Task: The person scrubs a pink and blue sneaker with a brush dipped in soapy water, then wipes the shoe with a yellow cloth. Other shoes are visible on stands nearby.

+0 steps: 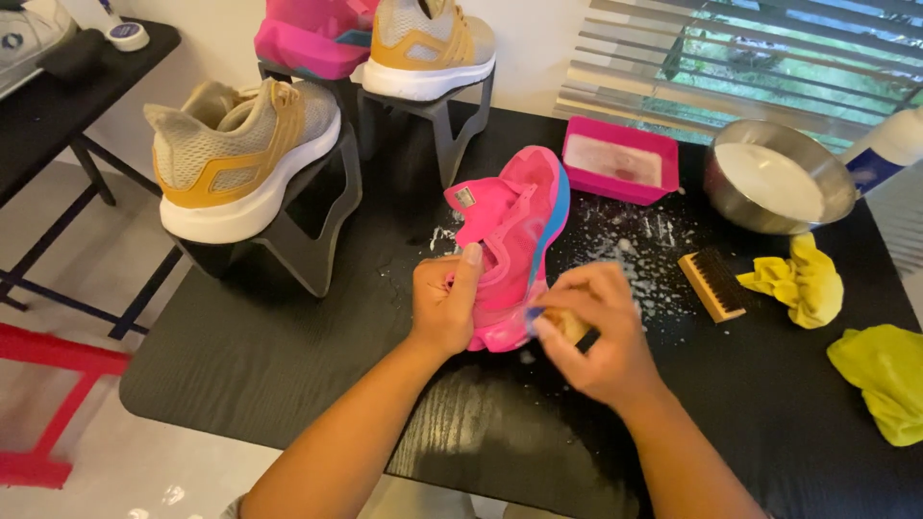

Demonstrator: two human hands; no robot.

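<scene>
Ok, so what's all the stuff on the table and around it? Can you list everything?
pink shoe: 1, pink with blue sole edge, table middle, held
small brush: 1, tan, in right hand against the shoe
tan shoes: 2, beige and mustard, on grey stands, left and back
second pink shoe: 1, back, on a stand
pink tray: 1, behind the held shoe
metal bowl: 1, silver, white liquid inside, right back
wooden brush: 1, lying right of the foam
yellow cloths: 2, right side
white bottle: 1, far right
table: 1, black
left hand: grips the shoe
right hand: holds the small brush
</scene>
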